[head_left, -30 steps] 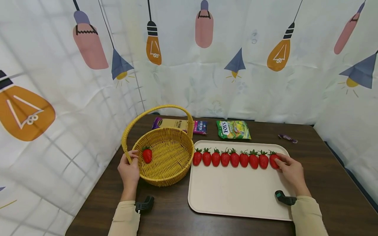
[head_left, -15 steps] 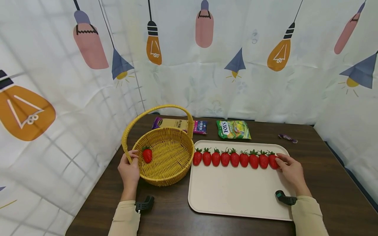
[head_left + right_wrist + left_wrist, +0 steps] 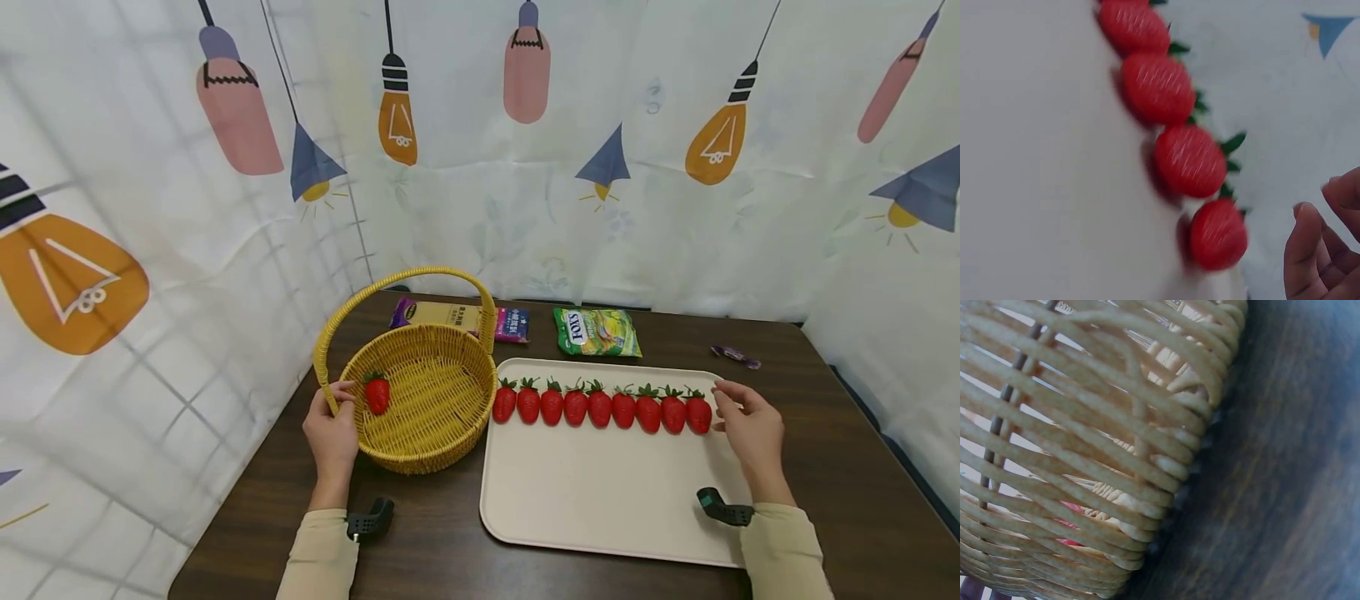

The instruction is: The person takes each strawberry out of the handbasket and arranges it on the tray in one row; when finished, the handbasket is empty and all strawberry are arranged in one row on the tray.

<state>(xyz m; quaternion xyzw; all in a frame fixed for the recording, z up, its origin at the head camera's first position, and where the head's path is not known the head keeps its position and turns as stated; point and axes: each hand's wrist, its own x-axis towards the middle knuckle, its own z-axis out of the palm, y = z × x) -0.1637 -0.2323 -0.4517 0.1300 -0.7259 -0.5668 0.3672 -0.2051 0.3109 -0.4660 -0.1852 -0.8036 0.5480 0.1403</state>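
Observation:
At the left, my left hand [image 3: 332,433] grips the yellow wicker basket [image 3: 420,458] where its handle meets the rim. One strawberry [image 3: 377,393] lies inside the basket, near its left wall. A cream tray [image 3: 600,492] holds a row of several red strawberries [image 3: 599,408] with green leaves along its far side. Beside the row's right end, my right hand [image 3: 752,433] is just off the last strawberry [image 3: 1219,234], thumb and fingers parted with nothing between them. The left wrist view shows the basket's weave [image 3: 1079,437] up close, with a bit of red through the gaps.
Behind the basket lies a purple and yellow snack packet [image 3: 442,314]. A green candy bag [image 3: 597,332] sits behind the tray, and a small purple wrapped sweet [image 3: 735,357] is at the right. A printed curtain [image 3: 480,208] hangs behind the dark table [image 3: 427,542].
My right hand has let go of the last strawberry in the row and drawn slightly to the right. My left hand keeps its grip on the basket. The head view has shifted a little.

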